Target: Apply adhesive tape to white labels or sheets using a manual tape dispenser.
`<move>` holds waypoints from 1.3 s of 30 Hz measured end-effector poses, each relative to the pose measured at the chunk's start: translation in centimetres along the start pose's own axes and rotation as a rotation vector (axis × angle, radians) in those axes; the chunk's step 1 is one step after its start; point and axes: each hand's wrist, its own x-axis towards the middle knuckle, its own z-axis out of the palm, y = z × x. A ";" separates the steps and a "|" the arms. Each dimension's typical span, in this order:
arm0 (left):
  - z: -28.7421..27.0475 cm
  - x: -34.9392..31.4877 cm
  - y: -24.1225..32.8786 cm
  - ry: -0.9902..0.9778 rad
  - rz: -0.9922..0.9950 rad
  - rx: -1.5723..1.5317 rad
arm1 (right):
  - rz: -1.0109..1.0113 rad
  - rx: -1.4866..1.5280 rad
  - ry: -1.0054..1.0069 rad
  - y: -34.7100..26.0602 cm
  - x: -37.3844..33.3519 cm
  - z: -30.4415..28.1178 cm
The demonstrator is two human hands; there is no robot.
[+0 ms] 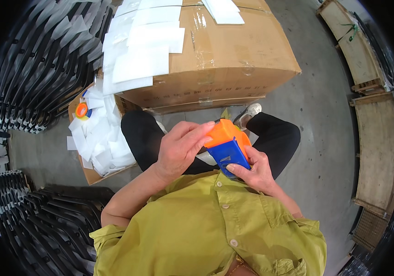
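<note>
A: Fingers first?
B: Right hand (pixel 257 170): grasping the tool (pixel 228 148), thumb on its blue face, fingers round its side. Left hand (pixel 178 148): fingers nearly straight, laid against the orange end; cannot tell whether they pinch or merely rest.
A: Where is the tool?
B: Held up in front of the shirt (pixel 197 216), between the knees (pixel 279 142). Possibly a tape dispenser; unconfirmed.
A: Step in hand?
B: Judgement: handling or adjusting the tool, not applying it. It touches nothing but the hands, as far as visible.
A: Next move calls for?
B: A steady right hold and, I judge, a surer left purchase on the orange end.
A: Farther out?
B: Carton (pixel 238 46) ahead, white sheets (pixel 141 62) on top. Open box (pixel 87 175) at left: more sheets, an orange ring (pixel 77 110) among them. Black frames (pixel 40 64) beyond; wooden crates (pixel 376 152) far right.
</note>
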 end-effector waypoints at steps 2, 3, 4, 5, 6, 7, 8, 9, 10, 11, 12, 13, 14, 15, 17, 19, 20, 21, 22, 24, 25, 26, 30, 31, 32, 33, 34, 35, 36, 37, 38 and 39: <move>-0.3 0.2 -0.5 -0.051 0.052 0.027 | -0.002 -0.018 0.000 0.0 0.0 -0.2; -0.4 0.2 -0.7 -0.059 0.115 0.045 | 0.006 -0.035 -0.029 -0.1 0.0 -0.4; -0.5 0.2 -0.9 -0.068 0.178 0.064 | 0.014 -0.052 -0.058 -0.2 0.0 -0.4; -0.6 0.1 -0.9 -0.068 0.176 0.065 | 0.015 -0.051 -0.060 -0.2 0.0 -0.4; -0.6 0.1 -0.9 -0.053 0.191 0.056 | 0.009 -0.039 -0.055 -0.2 -0.1 -0.4; -0.5 0.1 -1.0 -0.038 0.206 0.047 | 0.003 -0.027 -0.051 -0.3 -0.1 -0.4; -0.5 0.1 -1.0 -0.038 0.206 0.045 | 0.005 -0.028 -0.050 -0.3 -0.1 -0.3; -0.5 0.0 -1.1 -0.028 0.215 0.050 | 0.008 -0.001 -0.051 -0.4 -0.2 -0.3; -0.5 0.0 -1.1 -0.017 0.225 0.054 | 0.012 0.026 -0.051 -0.4 -0.2 -0.3; -0.4 -0.1 -1.2 -0.016 0.225 0.053 | 0.012 0.024 -0.051 -0.3 -0.2 -0.3; -0.2 -0.3 -1.4 -0.007 0.223 0.049 | 0.012 0.026 -0.051 0.0 -0.2 -0.3; -0.1 -0.3 -1.5 0.001 0.221 0.044 | 0.012 0.027 -0.052 0.1 -0.1 -0.3; -0.1 -0.3 -1.3 0.003 0.223 0.044 | 0.010 0.025 -0.051 0.0 -0.1 -0.3; 0.1 -0.1 -1.3 -0.006 0.189 0.041 | 0.033 0.030 -0.048 -0.2 0.1 -0.3; 0.1 0.2 -1.5 -0.014 0.159 0.038 | 0.052 0.034 -0.043 -0.5 0.3 -0.1; -0.1 0.4 -1.6 -0.089 0.198 0.023 | 0.066 0.108 -0.032 -0.7 0.1 0.0; -0.2 0.4 -1.7 -0.087 0.199 0.022 | 0.065 0.106 -0.031 -0.6 0.0 -0.1; -0.3 0.4 -1.7 -0.085 0.206 0.016 | 0.059 0.081 -0.040 -0.3 0.0 -0.2; -0.3 0.4 -1.6 -0.084 0.211 0.011 | 0.054 0.056 -0.050 -0.1 -0.1 -0.3; -0.4 0.3 -1.6 -0.070 0.226 0.015 | 0.063 0.054 -0.054 -0.4 -0.3 -0.3; -0.4 0.2 -1.5 -0.057 0.241 0.020 | 0.072 0.052 -0.058 -0.5 -0.3 -0.2; -0.4 0.2 -1.5 -0.057 0.240 0.019 | 0.074 0.052 -0.058 -0.6 -0.4 -0.1; -0.5 -0.2 -1.3 -0.025 0.247 0.038 | 0.066 0.065 -0.055 -0.6 -0.5 0.1; -0.4 -0.3 -1.3 -0.019 0.250 0.041 | 0.061 0.059 -0.053 -0.5 -0.5 0.1; -0.3 -0.5 -1.4 -0.015 0.250 0.042 | 0.059 0.056 -0.055 -0.4 -0.5 0.2; -0.2 -0.6 -1.5 0.004 0.236 0.010 | 0.063 0.095 -0.049 -0.5 -0.4 0.3; -0.1 -0.6 -1.6 0.024 0.221 -0.022 | 0.067 0.136 -0.043 -0.5 -0.3 0.4; -0.1 -0.5 -1.4 0.030 0.222 -0.018 | 0.063 0.132 -0.048 -0.5 -0.2 0.3; 0.0 -0.4 -1.2 0.027 0.185 -0.033 | 0.060 0.117 -0.054 -0.2 -0.2 0.2; 0.0 -0.3 -1.0 0.023 0.148 -0.048 | 0.058 0.103 -0.059 0.0 -0.2 0.1; -0.1 -0.2 -1.0 0.024 0.145 -0.046 | 0.052 0.118 -0.052 0.1 -0.2 0.1; -0.3 -0.2 -1.0 0.010 0.157 -0.034 | 0.057 0.122 -0.055 0.0 -0.2 0.1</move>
